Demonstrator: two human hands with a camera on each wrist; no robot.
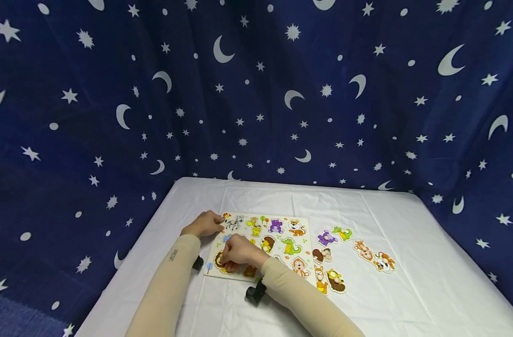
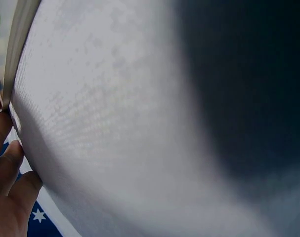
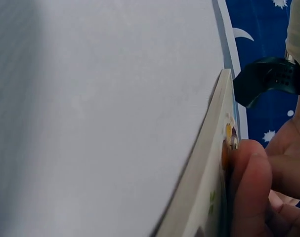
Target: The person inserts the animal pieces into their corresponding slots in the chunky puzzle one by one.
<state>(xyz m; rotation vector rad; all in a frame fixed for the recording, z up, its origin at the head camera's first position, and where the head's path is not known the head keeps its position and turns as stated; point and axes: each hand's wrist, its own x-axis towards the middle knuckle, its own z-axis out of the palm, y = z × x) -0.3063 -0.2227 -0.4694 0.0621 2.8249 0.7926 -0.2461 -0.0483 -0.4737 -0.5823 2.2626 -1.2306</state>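
Note:
The white animal puzzle board [image 1: 296, 241] lies flat on the table. My left hand [image 1: 205, 223] is at its far left corner, fingertips resting along the edge; in the left wrist view, fingers [image 2: 1, 131] touch the board's side and lower ones lie on the cloth. My right hand [image 1: 241, 251] is over the near left part, thumb and fingers pinching a brown-and-yellow animal puzzle piece [image 1: 218, 260] that sits at its spot there. The hand partly covers this piece. In the right wrist view, curled fingers [image 3: 253, 185] are close against the board's face.
Right of the board lie loose pieces: a purple hippo [image 1: 327, 238], a crocodile [image 1: 343, 233], a hedgehog [image 1: 336, 282], a kangaroo [image 1: 320, 280] and several others. A white cloth [image 1: 408, 220] covers the table. Behind hangs a blue curtain [image 1: 264, 93] with moons and stars.

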